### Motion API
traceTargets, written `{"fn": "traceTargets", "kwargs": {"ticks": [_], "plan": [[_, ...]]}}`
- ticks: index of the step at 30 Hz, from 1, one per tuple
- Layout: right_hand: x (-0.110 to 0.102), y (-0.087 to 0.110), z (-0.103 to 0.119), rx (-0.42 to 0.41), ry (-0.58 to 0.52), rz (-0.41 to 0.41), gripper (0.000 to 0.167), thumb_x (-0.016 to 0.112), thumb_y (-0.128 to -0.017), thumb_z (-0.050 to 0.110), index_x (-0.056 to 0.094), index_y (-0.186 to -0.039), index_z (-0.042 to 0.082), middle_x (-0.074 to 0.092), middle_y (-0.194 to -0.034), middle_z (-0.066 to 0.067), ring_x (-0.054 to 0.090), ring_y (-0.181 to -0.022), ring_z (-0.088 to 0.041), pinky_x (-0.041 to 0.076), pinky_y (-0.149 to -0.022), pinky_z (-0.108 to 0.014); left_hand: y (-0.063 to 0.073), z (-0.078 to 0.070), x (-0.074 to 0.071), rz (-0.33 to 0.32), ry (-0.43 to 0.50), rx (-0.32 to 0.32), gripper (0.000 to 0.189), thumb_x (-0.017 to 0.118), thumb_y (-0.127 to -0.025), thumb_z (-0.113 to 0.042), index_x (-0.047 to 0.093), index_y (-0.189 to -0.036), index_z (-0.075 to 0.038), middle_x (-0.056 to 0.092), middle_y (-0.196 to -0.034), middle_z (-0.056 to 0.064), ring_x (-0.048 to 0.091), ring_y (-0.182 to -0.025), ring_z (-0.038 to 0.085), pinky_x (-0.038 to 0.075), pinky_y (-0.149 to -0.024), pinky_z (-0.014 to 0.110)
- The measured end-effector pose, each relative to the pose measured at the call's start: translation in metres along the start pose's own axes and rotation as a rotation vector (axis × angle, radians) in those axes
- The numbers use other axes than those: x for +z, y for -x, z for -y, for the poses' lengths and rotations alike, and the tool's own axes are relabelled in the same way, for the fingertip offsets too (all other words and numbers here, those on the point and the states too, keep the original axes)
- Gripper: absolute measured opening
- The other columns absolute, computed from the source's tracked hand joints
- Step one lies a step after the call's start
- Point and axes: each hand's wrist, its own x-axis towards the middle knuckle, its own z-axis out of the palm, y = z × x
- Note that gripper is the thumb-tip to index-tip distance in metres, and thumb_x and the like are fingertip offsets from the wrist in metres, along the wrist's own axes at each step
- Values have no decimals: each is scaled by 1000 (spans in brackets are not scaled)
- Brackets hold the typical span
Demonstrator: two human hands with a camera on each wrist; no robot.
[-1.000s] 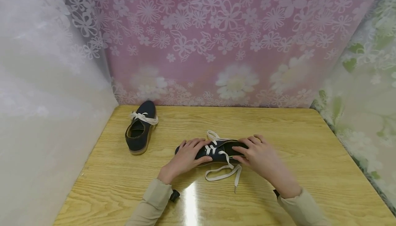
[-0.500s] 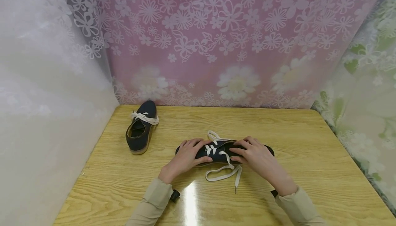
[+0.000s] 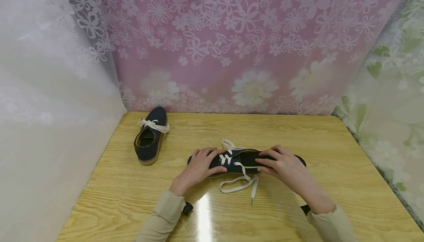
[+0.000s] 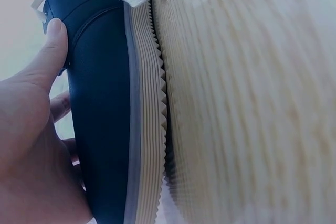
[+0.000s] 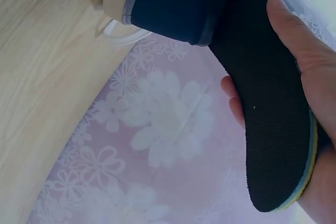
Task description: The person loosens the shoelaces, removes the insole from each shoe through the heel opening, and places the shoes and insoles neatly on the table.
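Insole [image 5: 268, 93] gripped in the right hand [image 3: 281, 164] lies partly inside the navy shoe [image 4: 100, 103], which the left hand [image 3: 200, 166] holds by its front on the table [image 3: 314, 135], and could buckle or snag against the heel [image 5: 176, 8] if forced at a skewed angle.

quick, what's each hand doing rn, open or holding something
Left hand: holding the untied shoe by its front.
Right hand: holding the dark insole, partly out of the shoe.

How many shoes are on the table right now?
2: the farther shoe at the back left of the table, and the loose-laced shoe gripped by the left hand.
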Motion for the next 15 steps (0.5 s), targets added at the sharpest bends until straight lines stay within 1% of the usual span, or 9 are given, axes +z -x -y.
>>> {"fn": "traceTargets", "kwargs": {"ticks": [2, 9, 15], "plan": [[-2, 1, 0, 5, -2, -2, 60, 35, -106, 50, 82, -101, 13, 72, -104, -6, 62, -91, -25, 55, -71, -37, 0, 0, 0, -1, 1, 2, 67, 57, -96, -59, 45, -154, -27, 45, -153, 12, 40, -142, 36, 21, -117, 66], [-8, 3, 4, 20, 33, -24, 64, 32, -107, 51, 82, -99, 12, 72, -104, -7, 63, -92, -28, 56, -73, -40, 0, 1, 0, 2, -6, -1, 66, 57, -96, -59, 44, -154, -29, 45, -153, 10, 39, -143, 35, 21, -118, 65], [-21, 1, 8, 35, 59, -63, 66, 31, -108, 51, 82, -98, 11, 72, -102, -6, 63, -90, -28, 56, -72, -41, 0, 2, 1, 2, 7, 4, 67, 57, -96, -59, 45, -154, -29, 45, -153, 10, 39, -143, 34, 20, -118, 65]]}}
